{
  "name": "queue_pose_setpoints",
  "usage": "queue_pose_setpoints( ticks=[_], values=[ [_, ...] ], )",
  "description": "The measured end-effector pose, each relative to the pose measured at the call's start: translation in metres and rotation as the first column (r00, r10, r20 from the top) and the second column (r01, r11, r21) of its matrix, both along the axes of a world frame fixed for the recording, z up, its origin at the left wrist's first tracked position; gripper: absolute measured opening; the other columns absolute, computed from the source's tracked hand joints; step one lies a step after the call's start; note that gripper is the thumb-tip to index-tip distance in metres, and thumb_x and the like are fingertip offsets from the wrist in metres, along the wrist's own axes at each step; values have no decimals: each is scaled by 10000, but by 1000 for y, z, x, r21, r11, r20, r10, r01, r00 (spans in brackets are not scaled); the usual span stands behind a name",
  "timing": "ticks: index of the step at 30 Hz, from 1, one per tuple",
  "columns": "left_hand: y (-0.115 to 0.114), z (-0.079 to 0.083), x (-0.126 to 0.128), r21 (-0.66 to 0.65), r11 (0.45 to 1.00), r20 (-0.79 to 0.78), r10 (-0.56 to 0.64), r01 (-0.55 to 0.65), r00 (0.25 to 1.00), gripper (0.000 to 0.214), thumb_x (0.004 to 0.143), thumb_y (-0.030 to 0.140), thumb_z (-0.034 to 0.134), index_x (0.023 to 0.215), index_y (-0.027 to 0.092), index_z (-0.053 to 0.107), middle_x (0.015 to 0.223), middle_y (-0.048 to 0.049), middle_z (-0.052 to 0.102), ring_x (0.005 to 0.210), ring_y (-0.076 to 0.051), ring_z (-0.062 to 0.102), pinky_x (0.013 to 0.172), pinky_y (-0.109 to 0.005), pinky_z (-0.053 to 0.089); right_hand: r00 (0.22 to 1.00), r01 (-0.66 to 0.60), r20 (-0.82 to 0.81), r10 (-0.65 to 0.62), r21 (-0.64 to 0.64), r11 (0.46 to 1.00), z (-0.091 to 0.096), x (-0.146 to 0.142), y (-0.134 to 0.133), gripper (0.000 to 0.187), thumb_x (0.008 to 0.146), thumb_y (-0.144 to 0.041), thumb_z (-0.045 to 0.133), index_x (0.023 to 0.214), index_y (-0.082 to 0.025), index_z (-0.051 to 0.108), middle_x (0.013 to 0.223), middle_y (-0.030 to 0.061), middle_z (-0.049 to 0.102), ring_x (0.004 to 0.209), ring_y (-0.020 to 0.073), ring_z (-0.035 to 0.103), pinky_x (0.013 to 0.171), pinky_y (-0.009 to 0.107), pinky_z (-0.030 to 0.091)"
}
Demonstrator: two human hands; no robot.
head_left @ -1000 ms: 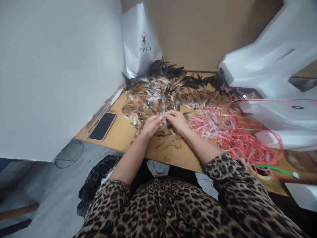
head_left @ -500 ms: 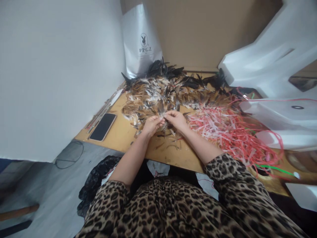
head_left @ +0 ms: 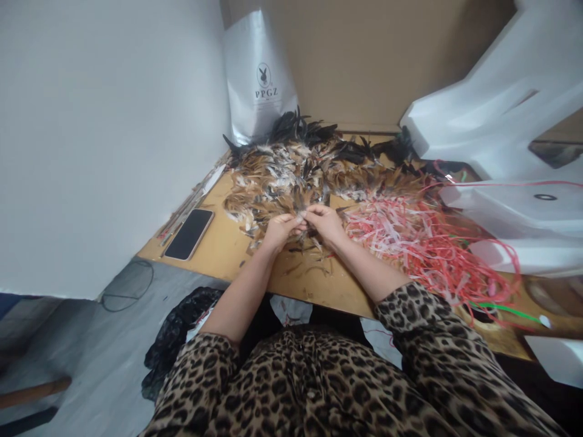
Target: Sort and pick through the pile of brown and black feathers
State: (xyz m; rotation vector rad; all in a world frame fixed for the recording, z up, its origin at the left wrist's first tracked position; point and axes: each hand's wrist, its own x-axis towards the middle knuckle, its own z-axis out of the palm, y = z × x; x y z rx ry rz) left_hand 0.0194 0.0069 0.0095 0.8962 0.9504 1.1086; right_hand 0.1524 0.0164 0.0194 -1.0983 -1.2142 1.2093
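Note:
My left hand (head_left: 283, 231) and my right hand (head_left: 326, 222) meet at the near edge of a spread of brown, white and black feathers (head_left: 282, 167). Both are closed in a pinch, fingertips nearly touching, on a small bunch of brown feathers (head_left: 298, 198) whose tips fan away from me. The quill ends are hidden by my fingers. To the right of my right hand lies a tangled heap of pink and red plastic ribbon strips (head_left: 410, 243). Small loose feather bits are scattered on the wooden table (head_left: 328, 285) below my wrists.
A phone (head_left: 189, 234) lies at the table's left side beside thin sticks (head_left: 184, 209). A silver-white bag (head_left: 262, 79) stands at the back. White plastic-like sheets (head_left: 496, 109) crowd the right. A black plastic bag (head_left: 175, 346) sits below the table's left edge. A tape roll (head_left: 485, 318) is at right.
My hands have barely moved, staying pinched together on the feathers; my left fingers have shifted slightly right. Everything else lies as before.

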Motion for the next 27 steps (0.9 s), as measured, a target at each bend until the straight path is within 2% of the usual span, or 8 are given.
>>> queue_pose_setpoints(
  ticks=[4, 7, 9, 11, 13, 16, 20, 27],
  values=[
    [1, -2, -2, -2, 1000, 15, -5, 5, 1000, 236, 594, 289, 746, 693, 97, 649, 644, -51, 665, 545, -71, 593, 544, -168, 444, 994, -46, 103, 39, 65, 997, 0, 3, 0, 266, 638, -424, 644, 693, -167, 606, 585, -22, 567, 511, 86, 467, 520, 222, 394],
    [3, -4, -5, -17, 1000, 103, 17, -16, 995, 234, 597, 272, 746, 731, 105, 651, 686, -51, 677, 601, -85, 615, 579, -176, 458, 941, -92, 339, -8, 278, 956, 7, 9, -4, 272, 688, -386, 630, 849, -167, 634, 738, 23, 616, 618, 118, 527, 612, 252, 432],
    [3, -5, -6, -12, 1000, 163, 10, -8, 987, 228, 606, 257, 740, 761, 110, 657, 771, -60, 692, 660, -90, 626, 634, -188, 474, 838, -178, 538, -92, 429, 886, 12, 12, -8, 276, 741, -341, 596, 960, -175, 626, 849, 54, 621, 730, 147, 553, 691, 270, 435],
    [4, -5, -8, -2, 1000, 198, -18, 18, 980, 228, 615, 244, 735, 787, 111, 665, 852, -75, 694, 711, -99, 631, 683, -205, 482, 694, -280, 697, -179, 490, 826, 16, 15, -12, 276, 794, -313, 538, 1028, -183, 605, 919, 79, 617, 831, 179, 555, 742, 285, 423],
    [4, -5, -8, -2, 999, 211, -35, 36, 977, 228, 616, 237, 734, 794, 109, 669, 871, -85, 693, 743, -113, 635, 709, -220, 482, 567, -341, 786, -246, 496, 799, 18, 15, -14, 284, 828, -309, 488, 1064, -186, 586, 950, 92, 616, 878, 200, 549, 757, 292, 410],
    [4, -5, -8, -12, 999, 226, -40, 44, 973, 213, 607, 229, 741, 767, 106, 670, 838, -81, 693, 760, -131, 641, 740, -246, 484, 474, -369, 826, -306, 502, 782, 18, 14, -15, 294, 848, -329, 455, 1076, -185, 572, 929, 92, 620, 858, 205, 550, 759, 291, 397],
    [4, -5, -7, -10, 998, 236, -56, 60, 970, 211, 598, 223, 746, 757, 105, 673, 814, -78, 692, 766, -143, 644, 772, -273, 487, 459, -362, 823, -335, 518, 775, 16, 13, -14, 280, 851, -341, 453, 1050, -187, 576, 907, 87, 631, 845, 206, 556, 765, 294, 389],
    [2, -6, -7, 7, 997, 183, -77, 77, 980, 205, 608, 245, 743, 752, 114, 677, 831, -73, 696, 740, -126, 644, 733, -249, 498, 526, -294, 788, -320, 521, 801, 13, 15, -12, 263, 808, -377, 529, 982, -190, 593, 875, 68, 648, 818, 199, 574, 733, 281, 396]
  ],
)
